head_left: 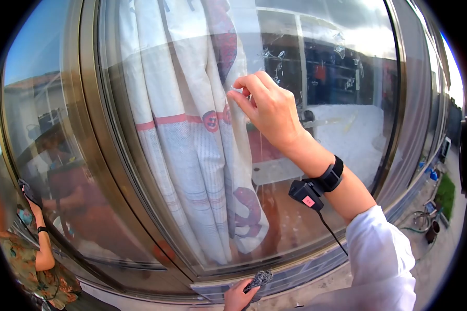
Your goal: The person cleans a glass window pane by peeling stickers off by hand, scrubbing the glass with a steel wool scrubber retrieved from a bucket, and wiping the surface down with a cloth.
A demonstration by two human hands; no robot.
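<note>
A large window pane (290, 207) fills the middle, with a white patterned curtain (184, 155) behind the glass. In front of the pane, my right hand (267, 106) is raised with thumb and fingertips pinched together; anything between them is too small to make out. A thin pale line runs down the glass below it. Low at the bottom edge, my left hand (237, 296) is closed round a dark grey speckled cloth (259, 280), beside the tiled ledge under the window.
At the far left another person in a patterned top (23, 264) raises an arm to the neighbouring glass. A brown metal frame (96, 129) divides the panes. Tiled ledge (296, 276) runs below. At right are a dark pot (431, 232), a coiled hose and a grass strip (444, 194).
</note>
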